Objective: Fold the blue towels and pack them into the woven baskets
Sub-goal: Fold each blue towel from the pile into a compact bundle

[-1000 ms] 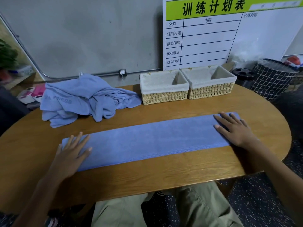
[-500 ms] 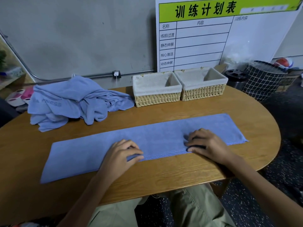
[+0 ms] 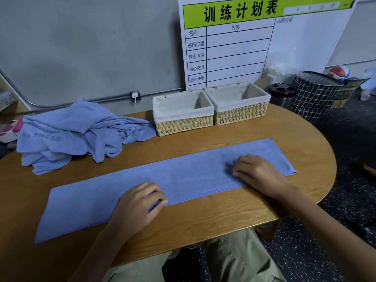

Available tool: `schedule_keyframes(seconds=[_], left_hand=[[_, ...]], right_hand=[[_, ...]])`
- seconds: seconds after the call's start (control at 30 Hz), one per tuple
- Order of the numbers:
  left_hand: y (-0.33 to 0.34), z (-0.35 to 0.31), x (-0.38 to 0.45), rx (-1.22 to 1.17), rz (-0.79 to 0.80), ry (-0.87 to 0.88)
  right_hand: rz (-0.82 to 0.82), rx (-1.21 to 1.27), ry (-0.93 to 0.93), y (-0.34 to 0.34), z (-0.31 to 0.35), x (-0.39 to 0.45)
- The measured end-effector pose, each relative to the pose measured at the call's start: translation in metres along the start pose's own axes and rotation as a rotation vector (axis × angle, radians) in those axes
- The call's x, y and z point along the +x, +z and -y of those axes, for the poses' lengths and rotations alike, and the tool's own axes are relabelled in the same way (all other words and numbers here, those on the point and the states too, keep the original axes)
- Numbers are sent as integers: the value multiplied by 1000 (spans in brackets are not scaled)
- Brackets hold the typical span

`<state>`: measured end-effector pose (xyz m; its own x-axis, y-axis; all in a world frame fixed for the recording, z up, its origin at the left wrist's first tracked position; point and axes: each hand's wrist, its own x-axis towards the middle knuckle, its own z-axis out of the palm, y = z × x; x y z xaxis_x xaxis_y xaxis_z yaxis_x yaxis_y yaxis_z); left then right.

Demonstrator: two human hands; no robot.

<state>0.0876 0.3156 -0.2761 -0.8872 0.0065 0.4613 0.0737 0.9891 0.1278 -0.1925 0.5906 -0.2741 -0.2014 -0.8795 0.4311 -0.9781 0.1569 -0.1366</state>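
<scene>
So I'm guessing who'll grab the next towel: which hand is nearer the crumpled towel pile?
Left. The left hand pinches the flat towel's near edge, below and right of the crumpled towel pile. The right hand rests farther right, below the baskets.

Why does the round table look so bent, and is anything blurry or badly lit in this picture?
Head view: the wide-angle lens bows the table edge and tilts the whiteboard; light is dim and even, no glare; towel strip and baskets are sharp; the floor is dark; the hamper corner is softer.
</scene>
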Motion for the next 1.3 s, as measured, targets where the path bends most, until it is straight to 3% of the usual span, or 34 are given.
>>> schedule_keyframes(seconds=[0.13, 0.27, 0.43, 0.6, 0.8, 0.93, 1.13, 1.3], left_hand=[[14, -37, 42, -25, -17, -24], [58, -108, 117, -150, 54, 51], [117, -178, 201, -151, 175, 87], [146, -202, 233, -112, 175, 90], [158, -198, 235, -8, 81, 223], [165, -197, 233, -2, 4, 216], [160, -202, 233, -93, 124, 79], [160, -206, 239, -142, 111, 77]], right_hand=[[-100, -44, 445, -21, -62, -8], [37, -11, 722, -41, -105, -1], [247, 62, 630, -48, -142, 11], [240, 213, 654, -49, -153, 13], [162, 640, 723, -48, -159, 8], [152, 710, 718, -51, -159, 11], [87, 803, 710, -47, -163, 10], [68, 821, 725, -46, -163, 7]])
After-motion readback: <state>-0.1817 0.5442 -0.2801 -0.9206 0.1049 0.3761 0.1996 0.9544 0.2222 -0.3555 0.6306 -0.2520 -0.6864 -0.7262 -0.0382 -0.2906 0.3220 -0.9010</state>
